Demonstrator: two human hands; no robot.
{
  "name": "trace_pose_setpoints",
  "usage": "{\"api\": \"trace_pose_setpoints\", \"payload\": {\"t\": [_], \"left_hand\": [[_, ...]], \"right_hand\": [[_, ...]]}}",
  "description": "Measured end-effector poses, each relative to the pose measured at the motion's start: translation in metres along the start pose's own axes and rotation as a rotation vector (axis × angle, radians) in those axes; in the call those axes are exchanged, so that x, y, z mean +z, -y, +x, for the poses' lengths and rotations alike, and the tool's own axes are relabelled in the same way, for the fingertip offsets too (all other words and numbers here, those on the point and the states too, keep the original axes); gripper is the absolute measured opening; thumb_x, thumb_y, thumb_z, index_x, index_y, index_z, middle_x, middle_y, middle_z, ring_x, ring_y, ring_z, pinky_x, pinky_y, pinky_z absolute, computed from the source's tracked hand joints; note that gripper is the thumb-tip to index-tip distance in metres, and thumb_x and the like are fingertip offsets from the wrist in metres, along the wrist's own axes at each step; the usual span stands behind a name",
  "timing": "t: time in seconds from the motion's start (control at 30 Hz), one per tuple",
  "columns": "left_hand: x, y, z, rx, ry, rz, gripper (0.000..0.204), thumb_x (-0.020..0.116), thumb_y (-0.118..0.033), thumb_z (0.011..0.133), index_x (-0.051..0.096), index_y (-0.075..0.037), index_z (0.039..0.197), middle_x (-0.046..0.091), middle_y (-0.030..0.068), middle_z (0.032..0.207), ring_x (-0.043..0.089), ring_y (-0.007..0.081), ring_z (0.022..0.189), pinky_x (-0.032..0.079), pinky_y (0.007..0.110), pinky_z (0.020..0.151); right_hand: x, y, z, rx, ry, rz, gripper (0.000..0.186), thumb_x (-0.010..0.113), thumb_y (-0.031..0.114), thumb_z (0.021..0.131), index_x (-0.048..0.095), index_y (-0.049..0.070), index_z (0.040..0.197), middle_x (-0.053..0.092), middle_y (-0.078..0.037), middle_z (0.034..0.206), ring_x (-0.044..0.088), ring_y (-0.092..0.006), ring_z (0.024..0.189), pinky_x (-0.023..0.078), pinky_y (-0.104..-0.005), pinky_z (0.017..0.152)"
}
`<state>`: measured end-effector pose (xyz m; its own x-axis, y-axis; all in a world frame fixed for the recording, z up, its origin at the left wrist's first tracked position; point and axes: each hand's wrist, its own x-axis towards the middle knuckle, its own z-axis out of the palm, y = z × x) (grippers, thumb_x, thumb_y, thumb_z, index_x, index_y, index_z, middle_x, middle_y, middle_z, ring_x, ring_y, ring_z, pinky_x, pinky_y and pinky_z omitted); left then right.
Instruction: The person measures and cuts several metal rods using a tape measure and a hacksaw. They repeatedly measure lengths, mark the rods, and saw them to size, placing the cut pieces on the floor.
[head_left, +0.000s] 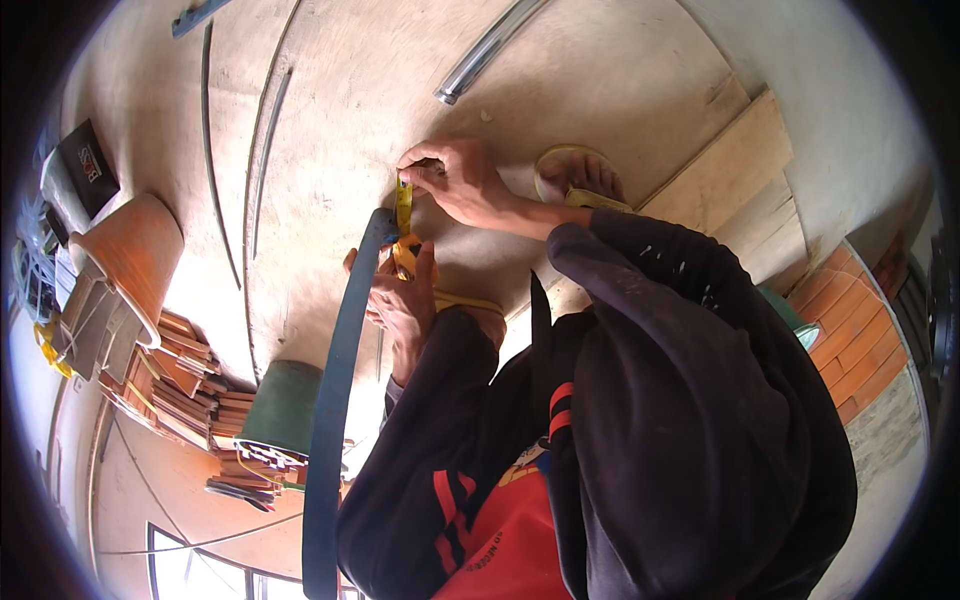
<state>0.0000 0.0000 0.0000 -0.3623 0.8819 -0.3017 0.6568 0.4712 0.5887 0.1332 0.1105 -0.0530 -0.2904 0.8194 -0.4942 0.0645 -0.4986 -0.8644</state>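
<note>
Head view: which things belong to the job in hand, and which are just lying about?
Apparently in use: yellow tape measure, in left hand and right hand; blue bar beside it.
Apparently lying about: chrome tube, wooden board, orange bucket, green bucket, bricks.

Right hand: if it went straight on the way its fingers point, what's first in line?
Beyond the yellow tape at its fingertips, the right hand would probably meet the thin grey rod; height is unclear, so it might pass above.

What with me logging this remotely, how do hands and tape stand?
Right hand pinching end of yellow blade. Left hand on tape case. Blade partly out. Blue bar partly hides left hand.
</note>
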Motion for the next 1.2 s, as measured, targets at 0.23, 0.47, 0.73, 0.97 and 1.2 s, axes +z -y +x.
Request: {"api": "trace_pose_setpoints", "payload": {"t": [0.23,0.47,0.73,0.97,1.2], "left_hand": [[-0.005,-0.013,-0.001,-0.044,0.056,-0.06,0.082,0.076,-0.022,0.076,0.016,0.003,0.127,0.064,0.018,0.095,0.065,0.031,0.082,0.049,0.039,0.073],[0.0,-0.01,0.001,0.0,0.061,-0.066,0.08,0.073,-0.013,0.077,0.013,0.003,0.127,0.061,0.0209,0.091,0.064,0.0297,0.076,0.05,0.036,0.069],[-0.005,-0.018,0.0,0.034,0.052,-0.039,0.081,0.072,-0.007,0.076,0.01,0.003,0.128,0.058,0.0213,0.097,0.065,0.0308,0.078,0.053,0.036,0.066],[-0.01,-0.029,0.003,-0.201,0.198,-0.136,0.087,0.069,-0.004,0.08,0.001,0.003,0.133,0.04,0.0242,0.121,0.056,0.0317,0.104,0.054,0.034,0.083],[-0.005,-0.017,0.001,-0.029,0.107,-0.128,0.085,0.071,-0.003,0.078,0.005,0.002,0.133,0.041,0.0252,0.118,0.057,0.0321,0.1,0.055,0.035,0.083]], "right_hand": [[-0.003,0.001,-0.001,-0.137,-0.015,-0.094,0.012,0.062,0.01,0.087,0.065,0.0,0.093,0.066,-0.013,0.083,0.064,-0.014,0.072,0.051,-0.0274,0.065],[-0.004,-0.002,-0.002,-0.089,0.031,-0.054,0.012,0.06,0.007,0.087,0.064,-0.001,0.095,0.066,-0.014,0.087,0.065,-0.0188,0.08,0.051,-0.0292,0.069],[-0.004,0.0,-0.007,-0.179,0.032,-0.119,0.013,0.061,0.005,0.087,0.064,-0.003,0.097,0.067,-0.015,0.088,0.066,-0.0199,0.082,0.052,-0.03,0.073],[-0.002,-0.003,-0.006,-0.137,0.012,-0.111,0.013,0.063,0.005,0.085,0.064,-0.002,0.096,0.067,-0.014,0.088,0.066,-0.0197,0.08,0.052,-0.0299,0.071],[-0.003,-0.004,-0.006,-0.143,0.01,-0.097,0.013,0.063,0.004,0.085,0.065,-0.002,0.096,0.066,-0.015,0.088,0.066,-0.0196,0.079,0.051,-0.0298,0.07]]}}
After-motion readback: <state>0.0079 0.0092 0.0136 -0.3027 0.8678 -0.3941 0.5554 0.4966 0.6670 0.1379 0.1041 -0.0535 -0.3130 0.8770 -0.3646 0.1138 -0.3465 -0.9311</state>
